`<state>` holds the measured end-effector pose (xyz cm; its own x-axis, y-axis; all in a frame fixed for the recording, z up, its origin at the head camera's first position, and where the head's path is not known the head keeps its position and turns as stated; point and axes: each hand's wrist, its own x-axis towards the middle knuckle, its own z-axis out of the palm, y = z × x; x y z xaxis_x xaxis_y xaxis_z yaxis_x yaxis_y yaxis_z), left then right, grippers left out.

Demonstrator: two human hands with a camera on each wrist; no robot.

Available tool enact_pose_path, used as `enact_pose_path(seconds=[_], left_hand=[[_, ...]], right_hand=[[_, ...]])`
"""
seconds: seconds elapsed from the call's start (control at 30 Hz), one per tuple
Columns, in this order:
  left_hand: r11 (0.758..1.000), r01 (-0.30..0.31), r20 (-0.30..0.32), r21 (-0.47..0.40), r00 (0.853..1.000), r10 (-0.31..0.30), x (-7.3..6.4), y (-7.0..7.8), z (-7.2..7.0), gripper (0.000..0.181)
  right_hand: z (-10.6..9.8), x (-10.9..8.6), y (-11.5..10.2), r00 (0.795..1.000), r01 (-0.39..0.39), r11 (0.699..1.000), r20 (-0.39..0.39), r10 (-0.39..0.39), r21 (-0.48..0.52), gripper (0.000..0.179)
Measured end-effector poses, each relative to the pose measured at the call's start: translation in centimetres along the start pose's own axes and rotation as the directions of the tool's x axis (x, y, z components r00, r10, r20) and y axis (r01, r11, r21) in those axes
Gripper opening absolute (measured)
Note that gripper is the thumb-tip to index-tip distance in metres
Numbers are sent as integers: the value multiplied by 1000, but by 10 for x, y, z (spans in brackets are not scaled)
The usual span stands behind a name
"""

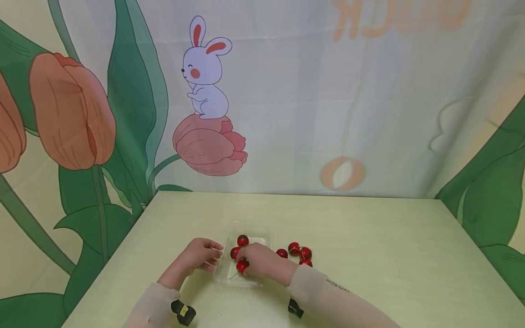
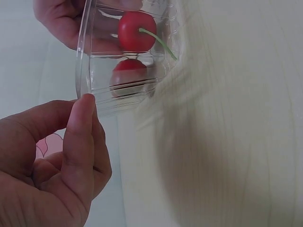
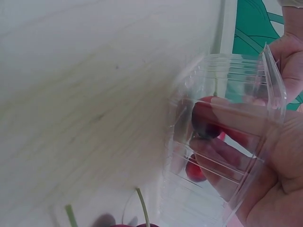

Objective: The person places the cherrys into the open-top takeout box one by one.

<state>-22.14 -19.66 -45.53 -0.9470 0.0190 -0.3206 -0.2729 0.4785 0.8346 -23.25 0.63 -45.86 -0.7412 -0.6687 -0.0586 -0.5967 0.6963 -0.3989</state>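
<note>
A clear plastic container (image 1: 256, 280) stands on the table with several red cherries in it. My left hand (image 1: 200, 256) is at its left side; in the left wrist view the thumb and fingertips pinch the container's rim (image 2: 84, 71). From above, my right hand (image 1: 262, 261) reaches inside. Its fingers are around the nearest cherry (image 3: 203, 118), whose green stem points toward the near left. Another cherry (image 1: 243, 240) sits by the far wall, and one more (image 1: 235, 253) lies between them, partly covered by my right fingers.
Right of the container, beyond my right forearm, lie several more cherries (image 1: 305, 253) with stems, one (image 1: 281, 253) nearest the hand. A printed curtain (image 1: 287, 114) hangs behind the table's far edge. A small black device (image 1: 183, 312) is strapped at the left sleeve.
</note>
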Motion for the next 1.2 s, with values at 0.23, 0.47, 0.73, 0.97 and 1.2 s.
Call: enact_pose_path(seconds=[0.23,0.47,0.73,0.97,1.2], left_hand=[[1000,13,-3,12,1000,-13,0,1,1,25],[1000,19,-4,12,1000,-19,0,1,1,25],[1000,26,-4,14,1000,-26,0,3,1,25],[1000,19,-3,2,1000,-19,-2,2,1,25],[999,29,-11,12,1000,-29,-1,2,1,25]], right_hand=[[-1,-1,0,1000,-13,1000,10,13,12,21],[-3,0,6,999,-29,999,15,29,19,22],[-25,-11,3,1000,28,996,4,-28,82,25],[-44,-24,-1,999,42,991,-12,-41,125,27],[-57,-36,3,996,85,983,-54,-78,162,24]])
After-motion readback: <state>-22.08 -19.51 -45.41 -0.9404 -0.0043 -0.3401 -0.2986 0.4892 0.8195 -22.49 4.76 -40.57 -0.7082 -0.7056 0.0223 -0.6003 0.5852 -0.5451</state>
